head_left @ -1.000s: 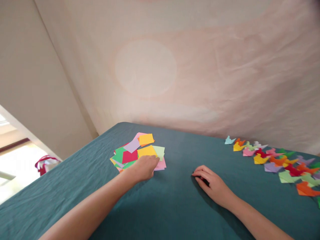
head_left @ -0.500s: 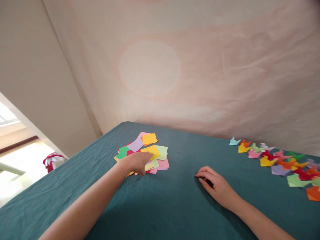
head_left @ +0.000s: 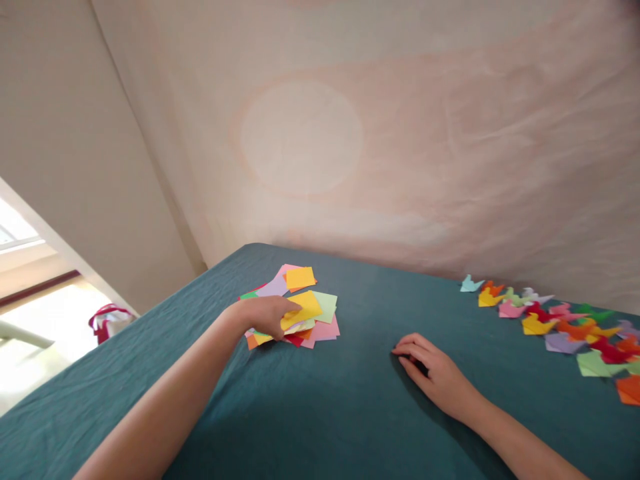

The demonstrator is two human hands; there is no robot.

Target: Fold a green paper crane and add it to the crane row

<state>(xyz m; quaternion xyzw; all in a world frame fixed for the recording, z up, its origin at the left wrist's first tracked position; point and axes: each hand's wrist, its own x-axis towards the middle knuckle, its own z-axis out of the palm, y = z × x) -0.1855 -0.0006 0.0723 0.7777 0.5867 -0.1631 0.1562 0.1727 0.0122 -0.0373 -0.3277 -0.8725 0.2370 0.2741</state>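
My left hand [head_left: 267, 315] is at the near left side of a loose pile of small coloured paper sheets. Its fingers are closed on the edge of a yellow paper sheet [head_left: 306, 308], fingertips on top and thumb below. Whether other sheets are also pinched is hidden. Around it lie a light green sheet [head_left: 326, 305], a pink sheet [head_left: 326, 329], a lilac sheet [head_left: 273, 286] and an orange-yellow sheet [head_left: 301, 277]. My right hand [head_left: 430, 367] rests on the cloth to the right, fingers loosely curled, thumb apart, with nothing visible in it.
A dark green cloth [head_left: 360, 407] covers the table. Several folded paper birds, among them a light blue one [head_left: 471, 285] and a yellow one [head_left: 537, 325], stand in rows at the right. A pale wall hanging [head_left: 400, 153] rises behind. A red and white bag [head_left: 110, 322] lies beyond the left edge.
My left hand has shifted slightly left and up, and the near edge of the yellow sheet is a little raised. My right hand has stayed in place.
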